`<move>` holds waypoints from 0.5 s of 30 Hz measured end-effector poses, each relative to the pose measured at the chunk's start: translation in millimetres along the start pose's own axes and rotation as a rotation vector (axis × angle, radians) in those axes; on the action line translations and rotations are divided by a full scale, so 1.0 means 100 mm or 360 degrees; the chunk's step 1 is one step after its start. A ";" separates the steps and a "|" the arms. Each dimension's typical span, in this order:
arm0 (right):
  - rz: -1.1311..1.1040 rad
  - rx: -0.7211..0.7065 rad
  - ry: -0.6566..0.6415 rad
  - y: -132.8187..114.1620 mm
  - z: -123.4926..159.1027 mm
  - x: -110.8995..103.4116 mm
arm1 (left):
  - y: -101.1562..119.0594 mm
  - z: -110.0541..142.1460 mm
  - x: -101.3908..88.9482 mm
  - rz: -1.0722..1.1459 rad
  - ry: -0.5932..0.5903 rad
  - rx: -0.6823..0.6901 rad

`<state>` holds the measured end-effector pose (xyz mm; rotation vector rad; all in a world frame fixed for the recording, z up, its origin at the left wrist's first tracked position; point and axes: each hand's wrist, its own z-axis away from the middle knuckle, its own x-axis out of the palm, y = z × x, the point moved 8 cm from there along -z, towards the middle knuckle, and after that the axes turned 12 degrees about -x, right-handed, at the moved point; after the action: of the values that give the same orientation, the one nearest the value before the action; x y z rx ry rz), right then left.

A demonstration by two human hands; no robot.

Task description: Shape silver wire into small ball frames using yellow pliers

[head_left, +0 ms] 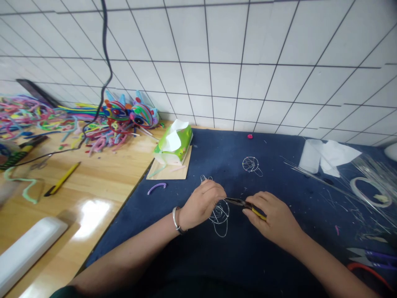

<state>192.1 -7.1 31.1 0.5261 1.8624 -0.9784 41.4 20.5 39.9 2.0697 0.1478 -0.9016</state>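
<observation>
My left hand (203, 203), with a silver bracelet (176, 219) at its wrist, is closed on a round wire frame (219, 214). Thin wire loops hang below the fingers and poke out above them. In my right hand (273, 213) are long-nosed pliers (237, 201) with yellow handles. The jaws point left and reach the left fingertips at the edge of the wire frame; what lies between the jaws is too small to tell. A second wire ring (250, 164), filled with crossing wires, rests on the dark blue mat (248, 260) farther back.
A green tissue pack (176, 142) stands on a wooden board (167, 173) at back left. Loose wires (369, 178) and scissors (369, 256) lie at right. A cutter knife (63, 179), a white bar (31, 250) and colourful fuzzy stems (105, 136) are on the wooden table.
</observation>
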 end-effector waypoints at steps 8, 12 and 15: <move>0.0012 -0.0055 -0.0029 -0.04 -0.01 0.03 | 0.00 0.01 0.03 -0.0069 -0.0042 0.0024; -0.0001 -0.0031 -0.0057 -0.04 0.00 0.04 | 0.00 0.00 0.03 -0.0080 -0.0047 0.0031; -0.0024 -0.0022 -0.0069 -0.03 0.00 0.06 | 0.00 0.01 0.03 -0.0074 -0.0051 0.0037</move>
<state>187.1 -9.1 27.2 0.4791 1.8357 -0.9788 43.5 19.2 38.0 2.0796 0.1701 -0.9682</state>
